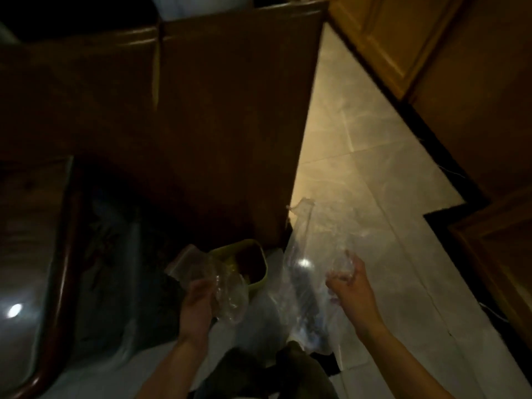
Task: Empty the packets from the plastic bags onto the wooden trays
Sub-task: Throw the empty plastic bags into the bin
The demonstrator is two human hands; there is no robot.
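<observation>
We look down past a dark brown wooden cabinet (224, 125) onto a pale tiled floor (374, 182), in dim and blurred light. Our left hand (198, 300) is closed around a crumpled clear plastic bag (227, 292); the film bunches out of the grip to the right and upward, and a flat, paler flap of it rises toward the upper left. Our right hand (349, 286) grips a second clear plastic bag, long and loose (305, 272), by a gathered fold at its right edge, fingers curled over the film. This bag stretches from a ragged tip near the cabinet's lower right corner down past our wrist, and a bright glare spot sits on its middle. Something dark shows through its lower part, but we cannot tell whether that lies inside the bag or behind it on the floor.

Between the two hands, a little beyond them, stands a small yellow-green plastic bin (244, 263) at the foot of the cabinet, its mouth open; the contents are too dark to make out. The left bag partly overlaps the bin's near rim in our view. At the far left a glossy dark surface with a rounded wooden rim (57, 269) reflects a light. Wooden cabinet doors (431, 53) run along the right side of the floor.
</observation>
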